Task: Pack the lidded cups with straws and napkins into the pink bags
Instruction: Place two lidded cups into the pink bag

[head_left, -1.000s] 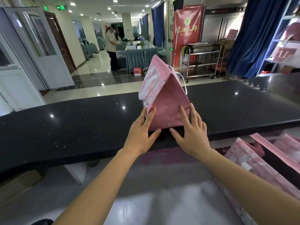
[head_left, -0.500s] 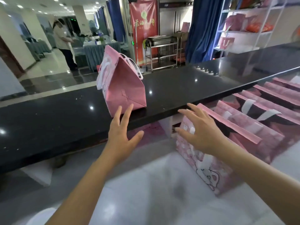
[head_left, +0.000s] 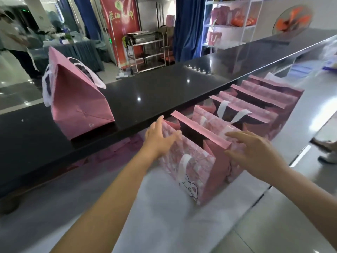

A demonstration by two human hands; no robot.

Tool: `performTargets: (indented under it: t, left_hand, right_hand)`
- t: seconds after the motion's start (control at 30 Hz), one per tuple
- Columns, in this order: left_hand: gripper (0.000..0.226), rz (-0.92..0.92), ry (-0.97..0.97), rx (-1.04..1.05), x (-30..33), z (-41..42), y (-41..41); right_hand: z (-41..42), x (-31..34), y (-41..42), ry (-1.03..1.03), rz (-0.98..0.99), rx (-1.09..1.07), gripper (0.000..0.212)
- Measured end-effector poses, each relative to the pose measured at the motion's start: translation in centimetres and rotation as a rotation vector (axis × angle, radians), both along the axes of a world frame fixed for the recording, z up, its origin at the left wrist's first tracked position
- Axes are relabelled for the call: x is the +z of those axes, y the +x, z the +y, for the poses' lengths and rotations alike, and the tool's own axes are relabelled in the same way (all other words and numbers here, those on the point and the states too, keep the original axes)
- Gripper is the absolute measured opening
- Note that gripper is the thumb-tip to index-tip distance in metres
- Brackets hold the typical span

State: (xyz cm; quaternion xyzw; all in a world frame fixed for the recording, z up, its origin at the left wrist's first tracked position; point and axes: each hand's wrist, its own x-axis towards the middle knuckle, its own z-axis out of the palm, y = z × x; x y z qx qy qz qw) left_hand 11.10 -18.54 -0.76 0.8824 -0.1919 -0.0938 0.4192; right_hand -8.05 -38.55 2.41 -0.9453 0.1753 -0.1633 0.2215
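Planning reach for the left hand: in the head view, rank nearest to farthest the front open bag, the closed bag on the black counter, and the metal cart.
1. Front open bag, at the left hand.
2. Closed bag, left, on the black counter.
3. Metal cart, beyond the counter.

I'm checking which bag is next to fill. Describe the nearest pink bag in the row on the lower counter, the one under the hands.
The nearest pink bag stands upright at the near end of a row of similar bags on the steel lower counter. It looks like printed paper or thin fabric: a pale pink pattern, a cartoon animal low on its front, plain pink side gussets, white strap handles. Its mouth is open and dark inside; contents cannot be seen. The left hand rests open on its near top edge; the right hand hovers, fingers spread, over its far side.
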Motion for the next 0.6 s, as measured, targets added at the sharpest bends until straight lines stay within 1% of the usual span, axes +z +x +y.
performTargets:
  t: [0.07, 0.17, 0.27, 0.33, 0.5, 0.6]
  left_hand:
    - [0.089, 0.086, -0.061, 0.049, 0.5, -1.5, 1.2]
    - [0.082, 0.127, -0.073, 0.096, 1.1, -2.6, 1.7]
    - [0.064, 0.077, -0.009, 0.134, 1.2, -2.4, 1.0]
    - [0.057, 0.044, -0.002, 0.164, 1.2, -1.7, 0.4]
    - [0.043, -0.008, -0.072, 0.253, 0.7, 1.5, -1.4]
    - [0.024, -0.066, -0.099, 0.325, 0.5, 3.5, -3.2]
  right_hand:
    - [-0.5, 0.0, 0.0, 0.004, -0.013, 0.008, 0.044]
    - [-1.0, 0.0, 0.4, -0.007, 0.003, 0.065, 0.046]
    - [-1.6, -0.2, 0.9, -0.03, 0.065, 0.149, 0.052]
    - [-2.1, -0.5, 1.5, -0.022, 0.064, 0.206, 0.051]
    - [-2.8, -1.6, 2.8, 0.005, -0.016, 0.315, 0.044]
    - [-2.7, -2.2, 3.3, 0.068, -0.117, 0.375, 0.035]
